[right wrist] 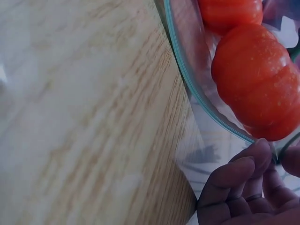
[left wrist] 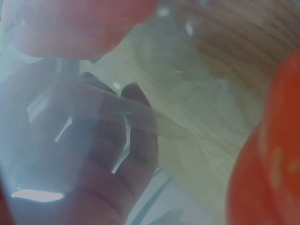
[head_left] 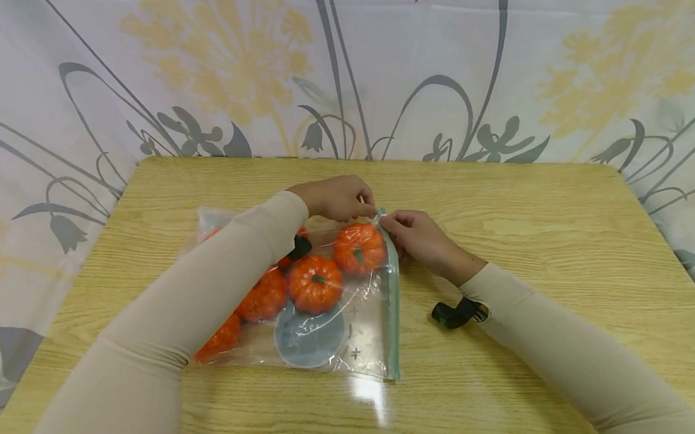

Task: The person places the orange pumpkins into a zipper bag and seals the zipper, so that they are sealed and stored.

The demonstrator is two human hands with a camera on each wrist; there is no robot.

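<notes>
A clear zip bag [head_left: 366,329] lies on the table with several small orange pumpkins [head_left: 316,284] and a grey round disc [head_left: 309,335] inside. Its green zip strip [head_left: 392,307] runs down the right side. At the strip's far end my left hand [head_left: 340,199] pinches the bag's corner between curled fingers. Just beside it, my right hand [head_left: 417,239] pinches the strip between thumb and fingers, close to the far pumpkin. Plastic veils the left hand [left wrist: 112,145] in the left wrist view. The right wrist view shows the strip [right wrist: 197,96] bending toward the right fingertips [right wrist: 260,152].
The wooden table [head_left: 533,232] extends to both sides and toward the front. A patterned curtain [head_left: 338,65] hangs behind its far edge. A black wrist camera [head_left: 455,313] sits under the right sleeve, another [head_left: 299,246] under the left.
</notes>
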